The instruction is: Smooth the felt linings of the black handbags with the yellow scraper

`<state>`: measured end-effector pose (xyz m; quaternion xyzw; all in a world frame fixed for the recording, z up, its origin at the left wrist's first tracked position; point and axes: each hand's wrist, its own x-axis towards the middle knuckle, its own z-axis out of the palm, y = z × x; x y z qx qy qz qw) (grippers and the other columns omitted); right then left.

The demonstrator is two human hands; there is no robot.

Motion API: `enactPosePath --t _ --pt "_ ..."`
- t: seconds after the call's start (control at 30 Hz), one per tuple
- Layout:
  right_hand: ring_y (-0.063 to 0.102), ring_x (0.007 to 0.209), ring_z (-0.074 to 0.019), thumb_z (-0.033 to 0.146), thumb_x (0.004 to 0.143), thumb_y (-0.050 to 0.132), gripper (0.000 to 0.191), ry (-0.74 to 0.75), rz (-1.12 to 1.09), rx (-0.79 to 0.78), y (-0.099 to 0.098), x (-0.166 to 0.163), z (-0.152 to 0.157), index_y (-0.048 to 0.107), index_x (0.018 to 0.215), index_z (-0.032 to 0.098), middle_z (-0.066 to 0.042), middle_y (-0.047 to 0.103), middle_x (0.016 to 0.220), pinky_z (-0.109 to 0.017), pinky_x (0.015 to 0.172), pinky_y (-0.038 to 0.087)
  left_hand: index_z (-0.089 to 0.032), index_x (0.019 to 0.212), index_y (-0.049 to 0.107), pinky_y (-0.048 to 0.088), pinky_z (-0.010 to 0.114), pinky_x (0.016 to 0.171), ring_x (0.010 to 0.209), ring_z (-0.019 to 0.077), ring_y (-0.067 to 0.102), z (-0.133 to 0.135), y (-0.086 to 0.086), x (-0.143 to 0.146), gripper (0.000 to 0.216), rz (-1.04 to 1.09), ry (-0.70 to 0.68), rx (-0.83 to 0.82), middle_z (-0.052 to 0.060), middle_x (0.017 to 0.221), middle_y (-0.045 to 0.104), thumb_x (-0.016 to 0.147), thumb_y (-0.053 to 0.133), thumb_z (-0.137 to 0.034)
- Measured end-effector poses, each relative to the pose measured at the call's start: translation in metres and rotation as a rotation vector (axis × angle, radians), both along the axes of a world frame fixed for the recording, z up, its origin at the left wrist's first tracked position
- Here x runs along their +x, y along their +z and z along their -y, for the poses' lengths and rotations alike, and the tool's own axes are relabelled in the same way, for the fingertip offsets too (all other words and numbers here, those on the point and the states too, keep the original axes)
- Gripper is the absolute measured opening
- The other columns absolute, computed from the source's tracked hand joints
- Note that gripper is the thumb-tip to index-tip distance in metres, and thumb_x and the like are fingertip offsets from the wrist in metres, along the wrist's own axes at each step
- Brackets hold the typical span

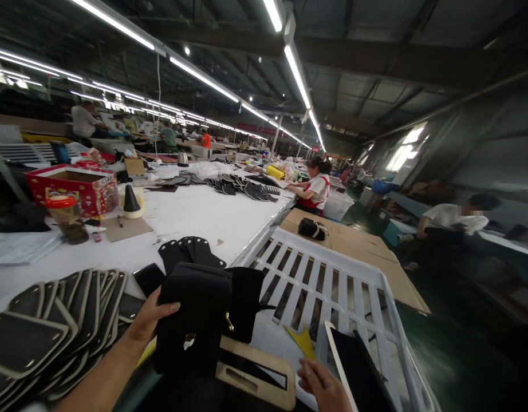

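My left hand (150, 320) grips the left side of a black bag (195, 297), its thumb lying on the front. The bag has a flap and small gold metal fittings. In front of it lies a beige slotted template (255, 372) with a long cut-out. My right hand (324, 384) is to the right of the template, fingers curled together; whether something small is between them is hidden. Just above its fingertips is a yellow piece (304, 341), and I cannot tell whether they touch.
Stacked black panels with pale edges (62, 320) lie left; more black pieces (189, 252) lie behind the bag. A white slatted crate (333, 274) stands right, holding a white-edged black panel (361, 366). A red box (75, 189) and jar (66, 220) stand left. A co-worker (315, 186) works beyond.
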<state>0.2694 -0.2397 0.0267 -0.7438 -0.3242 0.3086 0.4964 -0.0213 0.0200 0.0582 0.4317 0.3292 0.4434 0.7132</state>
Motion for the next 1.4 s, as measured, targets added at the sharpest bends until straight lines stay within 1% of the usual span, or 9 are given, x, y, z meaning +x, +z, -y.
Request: enactPosePath --t 0.2,0.43,0.6,0.87,0.97,1.1,1.17,1.3,1.4 --pt "0.062 0.097 -0.024 0.031 0.082 0.053 0.028 0.387 0.305 0.123 0.02 -0.06 -0.091 0.065 0.105 0.021 -0.009 0.068 0.103 -0.038 0.089 0.047 -0.013 0.111 0.062 0.054 0.036 0.076 0.086 0.0316 0.066 0.013 -0.016 -0.026 0.07 0.026 0.148 0.032 0.01 0.094 0.071 0.046 0.081 -0.029" --pt "0.064 0.093 -0.0237 0.034 0.066 0.073 0.042 0.837 0.195 0.112 0.02 -0.12 -0.167 0.066 0.106 0.023 -0.002 0.07 0.099 -0.035 0.086 0.047 -0.013 0.113 0.059 0.054 0.036 0.077 0.089 0.0306 0.065 0.012 -0.02 -0.03 0.063 0.023 0.186 0.053 0.01 0.096 0.07 0.057 0.077 -0.036" --pt "0.063 0.094 -0.0219 0.034 0.066 0.072 0.035 0.828 -0.024 0.147 0.02 -0.128 -0.171 0.069 0.099 0.024 0.0 0.07 0.099 -0.038 0.09 0.045 -0.011 0.112 0.061 0.053 0.037 0.081 0.094 0.0328 0.064 0.011 -0.014 -0.03 0.066 -0.019 0.183 0.081 0.012 0.099 0.07 0.057 0.077 -0.042" --pt "0.066 0.087 -0.0268 0.032 0.05 0.081 0.055 0.538 -1.073 0.199 0.0 -0.163 -0.156 0.067 0.1 0.013 -0.009 0.071 0.092 -0.046 0.087 0.047 -0.011 0.119 0.058 0.052 0.04 0.084 0.099 0.0361 0.062 0.003 -0.002 -0.027 0.073 -0.061 0.06 0.078 0.014 0.098 0.07 0.055 0.079 -0.041" --pt "0.065 0.091 -0.0281 0.036 0.05 0.082 0.055 0.578 -0.891 0.167 0.019 -0.162 -0.154 0.067 0.098 0.014 -0.009 0.071 0.096 -0.047 0.09 0.046 -0.013 0.119 0.058 0.053 0.038 0.083 0.098 0.0343 0.063 0.0 -0.009 -0.029 0.073 -0.047 0.094 0.048 0.012 0.095 0.071 0.056 0.078 -0.044" --pt "0.055 0.113 -0.0241 0.046 0.073 0.065 0.046 0.854 -0.278 0.235 0.051 -0.159 -0.154 0.062 0.114 0.023 -0.003 0.064 0.117 -0.042 0.103 0.035 -0.015 0.109 0.063 0.055 0.037 0.079 0.092 0.0345 0.065 0.001 -0.021 -0.038 0.075 -0.052 0.209 -0.039 0.009 0.086 0.072 0.043 0.082 -0.047" --pt "0.053 0.116 -0.0227 0.049 0.078 0.058 0.047 0.942 -0.206 0.258 0.056 -0.163 -0.163 0.059 0.118 0.025 -0.001 0.062 0.12 -0.039 0.104 0.035 -0.014 0.098 0.067 0.056 0.038 0.074 0.089 0.036 0.065 0.001 -0.023 -0.042 0.07 -0.058 0.229 -0.115 0.009 0.081 0.073 0.04 0.081 -0.051" --pt "0.057 0.109 -0.0228 0.048 0.075 0.062 0.058 0.83 -0.414 0.376 0.046 -0.174 -0.184 0.051 0.125 0.021 -0.004 0.062 0.118 -0.039 0.097 0.043 -0.013 0.094 0.067 0.057 0.039 0.074 0.087 0.0351 0.066 0.0 -0.022 -0.039 0.064 -0.038 0.255 -0.165 0.01 0.078 0.073 0.049 0.075 -0.057" --pt "0.054 0.112 -0.0231 0.04 0.075 0.064 0.065 0.653 -0.145 0.404 0.029 -0.162 -0.171 0.042 0.132 0.021 -0.007 0.057 0.124 -0.039 0.099 0.04 -0.012 0.109 0.063 0.055 0.038 0.08 0.09 0.032 0.066 0.004 -0.019 -0.037 0.067 -0.046 0.289 -0.049 0.01 0.086 0.072 0.055 0.077 -0.05"
